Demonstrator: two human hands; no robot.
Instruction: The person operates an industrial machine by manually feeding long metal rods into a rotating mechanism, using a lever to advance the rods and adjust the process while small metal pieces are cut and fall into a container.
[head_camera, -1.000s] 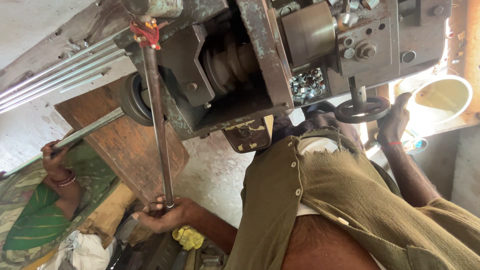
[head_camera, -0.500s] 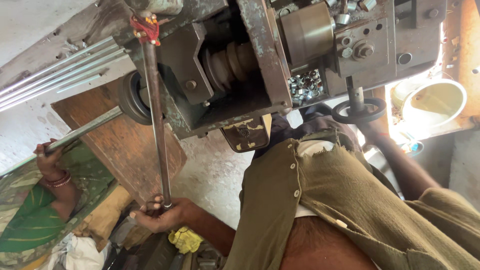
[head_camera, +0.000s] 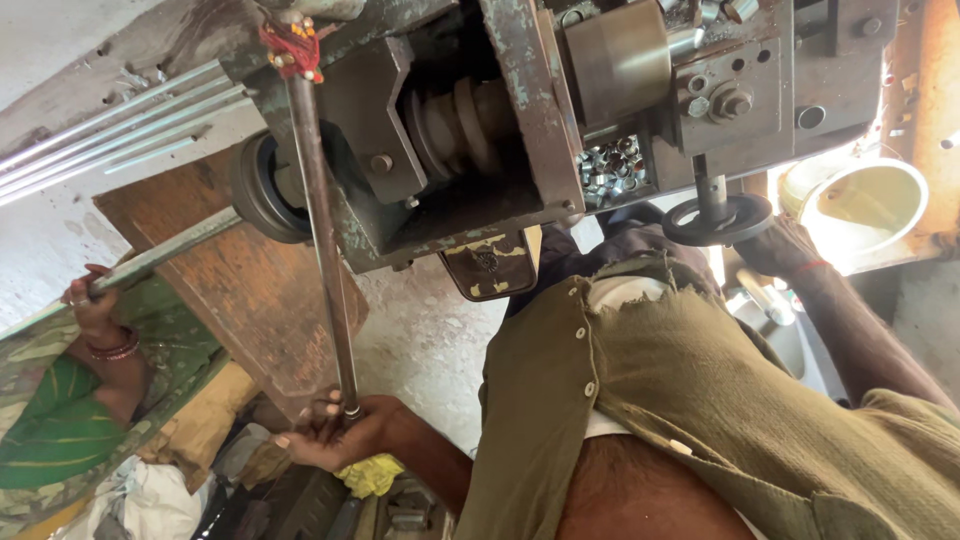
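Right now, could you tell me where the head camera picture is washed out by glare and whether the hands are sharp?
Head view: strong light blows out the upper right, around the pale bucket and the orange edge; the machine is evenly lit and sharp; the left hand on the long lever is clear, the right hand at the handwheel is darker, backlit.

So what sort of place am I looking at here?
Most likely a small metalworking workshop. A heavy, worn lathe-like machine fills the view, with a pile of small metal nuts on it and long steel rods stacked beside. The left hand grips a long lever; the right hand is at a handwheel.
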